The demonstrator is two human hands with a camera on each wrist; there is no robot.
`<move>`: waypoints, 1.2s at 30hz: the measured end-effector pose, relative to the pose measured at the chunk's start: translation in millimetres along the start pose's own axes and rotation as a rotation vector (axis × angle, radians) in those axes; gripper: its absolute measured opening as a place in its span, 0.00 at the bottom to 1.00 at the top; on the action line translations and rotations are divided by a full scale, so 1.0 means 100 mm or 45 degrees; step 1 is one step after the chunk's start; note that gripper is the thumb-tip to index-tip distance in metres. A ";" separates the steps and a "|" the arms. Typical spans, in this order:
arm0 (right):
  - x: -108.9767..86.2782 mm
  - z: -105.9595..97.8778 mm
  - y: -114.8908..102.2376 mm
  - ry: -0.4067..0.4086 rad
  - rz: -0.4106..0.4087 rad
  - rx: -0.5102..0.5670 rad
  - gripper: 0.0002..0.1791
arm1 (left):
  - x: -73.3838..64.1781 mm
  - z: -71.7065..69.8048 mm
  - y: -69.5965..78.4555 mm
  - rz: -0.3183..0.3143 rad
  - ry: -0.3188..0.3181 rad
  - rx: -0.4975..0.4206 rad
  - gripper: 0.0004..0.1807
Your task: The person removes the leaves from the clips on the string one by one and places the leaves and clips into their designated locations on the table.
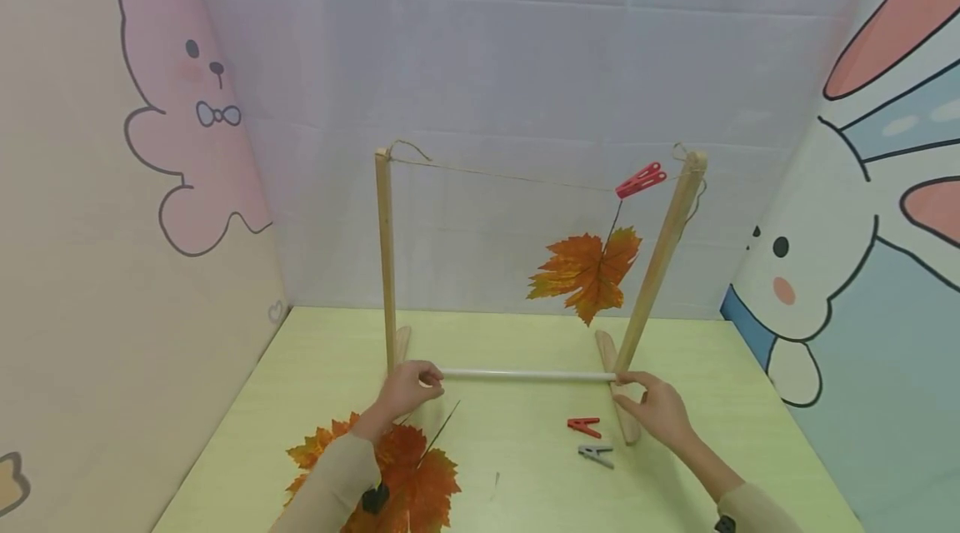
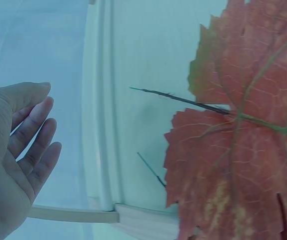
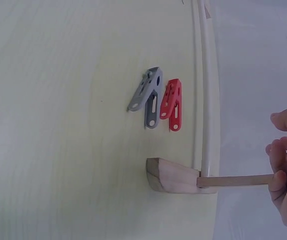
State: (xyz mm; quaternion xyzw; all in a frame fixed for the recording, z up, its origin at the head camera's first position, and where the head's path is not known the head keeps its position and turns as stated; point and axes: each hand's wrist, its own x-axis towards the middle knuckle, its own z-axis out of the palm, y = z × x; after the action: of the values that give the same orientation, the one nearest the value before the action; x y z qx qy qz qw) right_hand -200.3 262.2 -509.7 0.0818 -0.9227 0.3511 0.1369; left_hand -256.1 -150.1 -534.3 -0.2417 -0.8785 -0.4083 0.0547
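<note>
My left hand (image 1: 411, 385) is held in front of the foot of the left wooden post (image 1: 386, 266). Its fingers are loosely bent with nothing between them, as the left wrist view also shows. On the other side my right hand (image 1: 660, 410) is beside the right post (image 1: 660, 266), thumb and fingers apart. In the right wrist view its fingers overlap that post; I cannot tell whether they touch it. A white rod (image 1: 525, 376) joins the two posts low down. Orange maple leaves (image 1: 420, 487) lie under my left forearm.
A string (image 1: 510, 176) runs between the post tops, with a red clothespin (image 1: 640, 181) and a hanging maple leaf (image 1: 592, 271). On the table (image 1: 525, 500) lie another red clothespin (image 3: 172, 104) and a grey clothespin (image 3: 148, 97). Printed walls flank the table.
</note>
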 end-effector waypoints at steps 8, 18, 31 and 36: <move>0.08 -0.15 -0.11 -0.011 -0.036 -0.031 0.18 | 0.17 -0.15 0.23 -0.123 -0.029 0.079 0.05; 0.20 -0.38 -0.27 0.020 -0.140 -0.073 0.18 | 0.38 -0.27 0.46 -0.043 -0.012 0.183 0.05; 0.35 -0.75 -0.48 0.085 -0.320 -0.175 0.18 | 0.79 -0.40 0.95 0.036 -0.051 0.175 0.05; 0.44 -0.87 -0.53 0.095 -0.354 -0.193 0.17 | 0.85 -0.47 1.07 0.090 -0.070 0.191 0.06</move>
State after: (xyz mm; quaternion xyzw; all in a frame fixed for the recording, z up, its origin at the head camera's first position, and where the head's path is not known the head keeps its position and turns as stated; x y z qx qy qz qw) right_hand -212.2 278.8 -400.3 0.1851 -0.9205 0.2610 0.2243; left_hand -285.4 -93.5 -404.1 -0.2787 -0.8989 -0.3323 0.0630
